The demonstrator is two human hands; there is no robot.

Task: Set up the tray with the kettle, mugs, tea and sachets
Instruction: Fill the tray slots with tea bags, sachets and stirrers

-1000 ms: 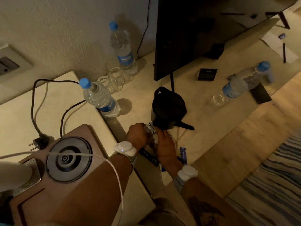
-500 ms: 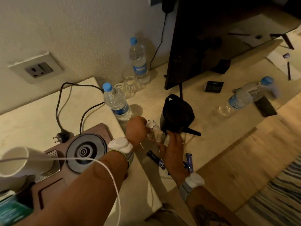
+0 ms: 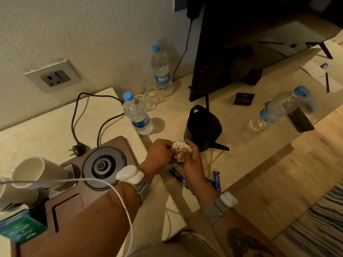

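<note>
- Left hand (image 3: 161, 152) and right hand (image 3: 192, 160) meet above the beige counter (image 3: 241, 145); fingers of both pinch a small fan of white paper sachets (image 3: 180, 147)
- Black matte kettle (image 3: 203, 127) stands on the counter just beyond the hands, off its round grey base (image 3: 104, 165)
- The base sits on the brown wooden tray (image 3: 74, 206); white ceramic mugs (image 3: 37, 173) lie tipped at its left; green tea packets (image 3: 20, 227) at its near corner
- Blue stick sachets (image 3: 179, 178) lie on the counter below the right hand
</note>
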